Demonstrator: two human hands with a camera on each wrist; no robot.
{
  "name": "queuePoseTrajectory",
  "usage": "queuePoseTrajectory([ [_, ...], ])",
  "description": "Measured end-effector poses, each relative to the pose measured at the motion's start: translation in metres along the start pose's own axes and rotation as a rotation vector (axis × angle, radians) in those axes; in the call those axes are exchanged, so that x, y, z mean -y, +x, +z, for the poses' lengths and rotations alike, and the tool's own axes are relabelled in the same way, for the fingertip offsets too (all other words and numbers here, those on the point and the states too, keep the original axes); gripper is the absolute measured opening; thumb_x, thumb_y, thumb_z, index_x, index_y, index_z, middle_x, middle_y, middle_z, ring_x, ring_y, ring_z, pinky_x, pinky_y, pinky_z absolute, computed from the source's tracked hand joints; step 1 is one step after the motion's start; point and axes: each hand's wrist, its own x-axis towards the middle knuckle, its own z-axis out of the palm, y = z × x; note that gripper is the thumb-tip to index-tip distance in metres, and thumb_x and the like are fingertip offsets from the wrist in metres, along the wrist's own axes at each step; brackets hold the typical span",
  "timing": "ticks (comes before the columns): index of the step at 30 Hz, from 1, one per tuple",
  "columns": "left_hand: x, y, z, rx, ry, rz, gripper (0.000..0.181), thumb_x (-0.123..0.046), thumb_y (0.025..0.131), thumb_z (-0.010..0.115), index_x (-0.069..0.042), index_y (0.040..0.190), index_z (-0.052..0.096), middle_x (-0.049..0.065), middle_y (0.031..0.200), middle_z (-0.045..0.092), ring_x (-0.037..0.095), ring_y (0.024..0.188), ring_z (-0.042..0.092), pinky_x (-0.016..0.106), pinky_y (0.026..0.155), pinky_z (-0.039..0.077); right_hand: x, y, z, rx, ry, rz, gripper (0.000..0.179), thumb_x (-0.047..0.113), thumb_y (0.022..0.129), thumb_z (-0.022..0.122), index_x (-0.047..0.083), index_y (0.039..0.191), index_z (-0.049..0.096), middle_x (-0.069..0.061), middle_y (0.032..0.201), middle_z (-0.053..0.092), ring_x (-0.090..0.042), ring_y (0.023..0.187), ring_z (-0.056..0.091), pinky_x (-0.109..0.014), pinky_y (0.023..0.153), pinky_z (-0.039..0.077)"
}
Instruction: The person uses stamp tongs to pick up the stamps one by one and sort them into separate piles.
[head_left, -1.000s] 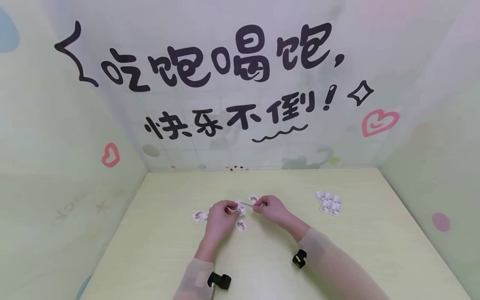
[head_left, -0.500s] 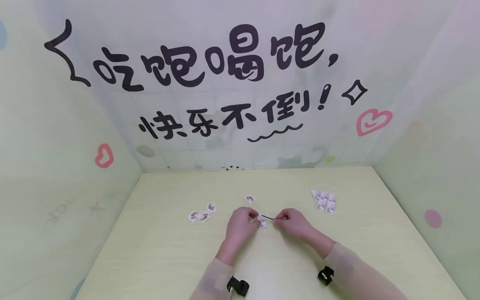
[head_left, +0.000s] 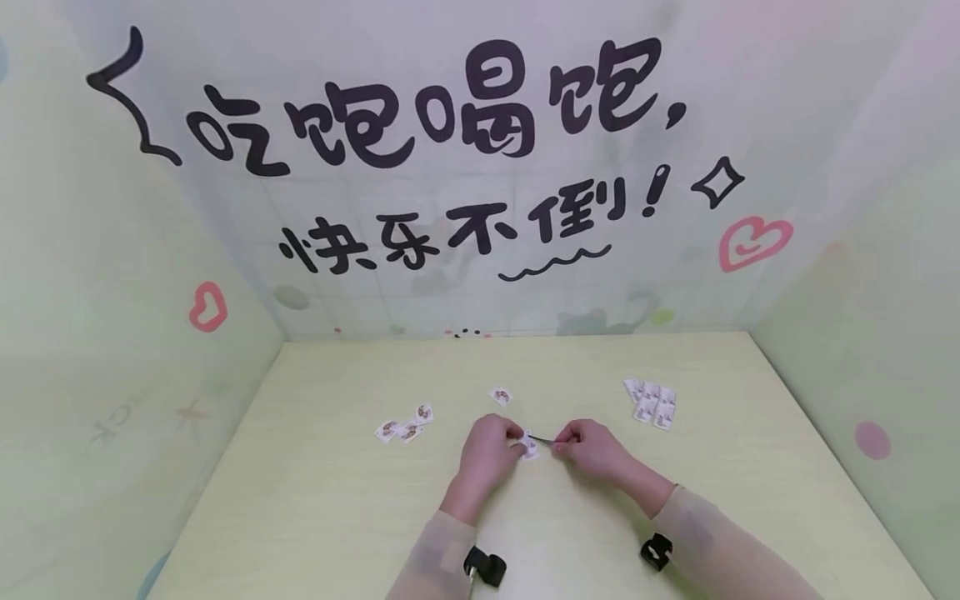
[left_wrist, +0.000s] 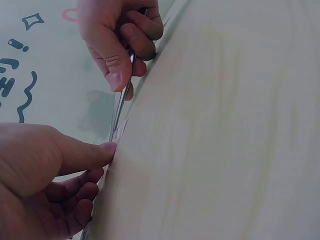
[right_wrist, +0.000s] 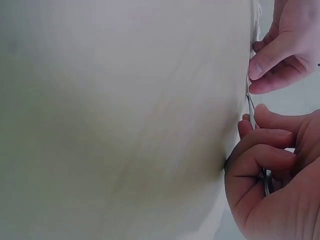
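My left hand (head_left: 491, 450) grips a small white printed paper square (head_left: 530, 450) between thumb and fingers, close over the table. In the left wrist view, the thumb of my left hand (left_wrist: 45, 165) lies along the paper's edge. Opposite it, my right hand (head_left: 592, 447) pinches slim metal tweezers (head_left: 542, 439). The tips of the tweezers (left_wrist: 121, 105) meet the paper square (left_wrist: 119, 132) right beside the left thumb. In the right wrist view my right hand (right_wrist: 275, 170) has its fingers curled round the tweezers, with the left hand (right_wrist: 287, 47) just beyond.
Several similar printed squares (head_left: 409, 432) lie at the left, and one single square (head_left: 501, 396) lies behind my left hand. A group of white printed pieces (head_left: 652, 402) lies at the back right. Printed walls (head_left: 480, 250) enclose the pale table (head_left: 315, 517).
Both hands have shifted right and towards me with the paper and the tweezers, mostly in the first half second. The left group of squares, partly covered before, now shows fully.
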Motion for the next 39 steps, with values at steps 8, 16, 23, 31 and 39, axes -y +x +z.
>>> queuePoseTrajectory([
  [8,-0.004,0.000,0.000,0.028,0.012,-0.012,0.017,-0.004,0.089,0.084,-0.003,0.106,0.082,0.009,0.105,0.078,0.031,0.106,0.072,0.047,0.097,0.057,0.000,0.002,-0.012,0.102,-0.023,-0.003,0.007,0.016,0.096,0.079,0.011,0.096,0.074,-0.002,0.084,0.064,-0.019,0.078,0.056,-0.034,0.072,0.045],
  [16,-0.009,-0.002,-0.001,0.052,-0.011,-0.034,0.018,0.001,0.091,0.080,-0.003,0.108,0.081,0.010,0.107,0.077,0.032,0.108,0.070,0.049,0.100,0.056,0.000,0.000,-0.012,0.126,-0.007,0.000,0.008,0.015,0.094,0.081,0.011,0.094,0.073,-0.003,0.082,0.061,-0.019,0.076,0.054,-0.034,0.070,0.044],
  [23,-0.010,-0.003,-0.001,0.053,0.002,-0.029,0.017,0.001,0.090,0.080,-0.004,0.107,0.081,0.008,0.104,0.076,0.030,0.103,0.070,0.047,0.095,0.058,-0.001,0.000,-0.009,0.119,0.009,0.018,0.008,0.011,0.095,0.079,0.011,0.091,0.071,-0.004,0.081,0.060,-0.020,0.075,0.053,-0.034,0.069,0.043],
  [31,-0.009,-0.004,0.000,0.050,-0.011,-0.020,0.017,0.001,0.089,0.081,-0.004,0.106,0.081,0.008,0.104,0.077,0.030,0.102,0.071,0.047,0.094,0.058,-0.002,0.000,-0.011,0.139,0.006,0.019,0.009,0.012,0.096,0.078,0.010,0.092,0.071,-0.004,0.081,0.060,-0.019,0.074,0.052,-0.033,0.068,0.043],
  [39,-0.005,-0.001,0.000,0.045,-0.044,-0.026,0.018,-0.001,0.090,0.081,-0.004,0.108,0.081,0.007,0.106,0.078,0.029,0.104,0.072,0.047,0.096,0.058,-0.002,0.001,-0.011,0.133,-0.002,0.010,0.008,0.013,0.096,0.078,0.011,0.092,0.071,-0.004,0.081,0.060,-0.019,0.074,0.053,-0.034,0.069,0.044],
])
